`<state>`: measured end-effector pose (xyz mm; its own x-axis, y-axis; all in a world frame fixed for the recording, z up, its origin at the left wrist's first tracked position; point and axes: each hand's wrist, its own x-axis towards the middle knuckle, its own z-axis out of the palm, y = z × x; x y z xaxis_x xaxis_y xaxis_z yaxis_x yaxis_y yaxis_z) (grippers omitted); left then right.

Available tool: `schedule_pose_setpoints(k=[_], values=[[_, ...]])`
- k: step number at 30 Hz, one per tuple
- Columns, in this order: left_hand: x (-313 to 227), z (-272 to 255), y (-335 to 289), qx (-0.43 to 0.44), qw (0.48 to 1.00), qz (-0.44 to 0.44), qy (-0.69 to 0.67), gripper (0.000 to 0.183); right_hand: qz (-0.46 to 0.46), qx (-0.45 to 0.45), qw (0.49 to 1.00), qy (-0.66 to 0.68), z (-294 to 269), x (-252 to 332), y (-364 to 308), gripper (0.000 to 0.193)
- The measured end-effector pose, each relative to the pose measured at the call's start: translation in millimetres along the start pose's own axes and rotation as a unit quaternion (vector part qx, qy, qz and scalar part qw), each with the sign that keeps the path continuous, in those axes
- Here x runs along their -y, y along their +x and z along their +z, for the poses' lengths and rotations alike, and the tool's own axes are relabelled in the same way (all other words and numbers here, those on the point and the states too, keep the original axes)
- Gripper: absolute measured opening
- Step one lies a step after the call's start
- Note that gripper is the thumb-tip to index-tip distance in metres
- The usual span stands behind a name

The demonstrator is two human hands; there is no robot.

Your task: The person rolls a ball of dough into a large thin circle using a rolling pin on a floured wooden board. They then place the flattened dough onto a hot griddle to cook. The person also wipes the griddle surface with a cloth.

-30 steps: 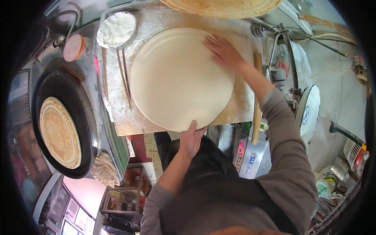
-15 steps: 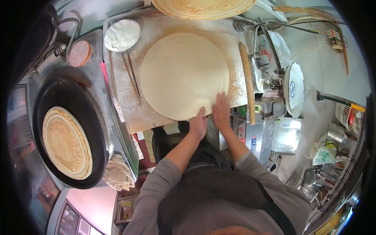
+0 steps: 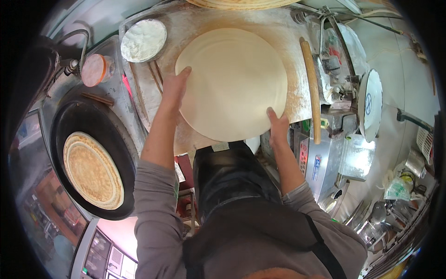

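A wide, round sheet of pale dough point(image 3: 232, 86) lies on the floured work board point(image 3: 200, 19), its near edge reaching the board's front. My left hand point(image 3: 175, 87) grips the sheet's left edge, thumb on top and fingers out of sight at or under the rim. At the lower right edge, my right hand point(image 3: 278, 128) holds the dough the same way, thumb over it and fingers mostly hidden. To the right of the sheet rests a wooden rolling pin point(image 3: 312, 88). Two thin sticks point(image 3: 155, 76) lie partly behind my left hand.
A bowl of white flour point(image 3: 144, 39) stands at the board's far left. Left of the board, a browned flatbread point(image 3: 93, 169) sits in a black round pan point(image 3: 125, 144). Another flatbread point(image 3: 241, 3) shows at the far edge. A white enamel dish point(image 3: 371, 104) stands at right.
My left hand has moved from the near edge to the dough's left side. My right hand has shifted right and nearer, now gripping the rim. The dough appears slightly farther right.
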<state>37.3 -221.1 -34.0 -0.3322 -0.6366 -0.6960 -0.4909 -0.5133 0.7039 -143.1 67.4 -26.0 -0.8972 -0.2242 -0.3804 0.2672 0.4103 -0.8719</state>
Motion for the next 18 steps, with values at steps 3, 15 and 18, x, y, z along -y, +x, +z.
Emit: schedule_pose_setpoints(k=[3, 15, 18], values=[[9.4, 28.5, -60.8, -0.208, 0.965, 0.036, 0.152, 0.058, -0.066, 0.012, 0.988, -0.141, 14.0, 34.7, 52.6, 0.043], [119.5, 125.9, -141.8, -0.054, 0.844, -0.041, -0.532, 0.045, -0.513, 0.297, 0.702, -0.394, 11.3, 96.2, 180.0, 0.055], [125.7, 167.6, -160.3, 0.027, 0.801, -0.087, -0.592, 0.046, -0.566, 0.381, 0.56, -0.469, 81.2, 110.2, 217.8, 0.067]])
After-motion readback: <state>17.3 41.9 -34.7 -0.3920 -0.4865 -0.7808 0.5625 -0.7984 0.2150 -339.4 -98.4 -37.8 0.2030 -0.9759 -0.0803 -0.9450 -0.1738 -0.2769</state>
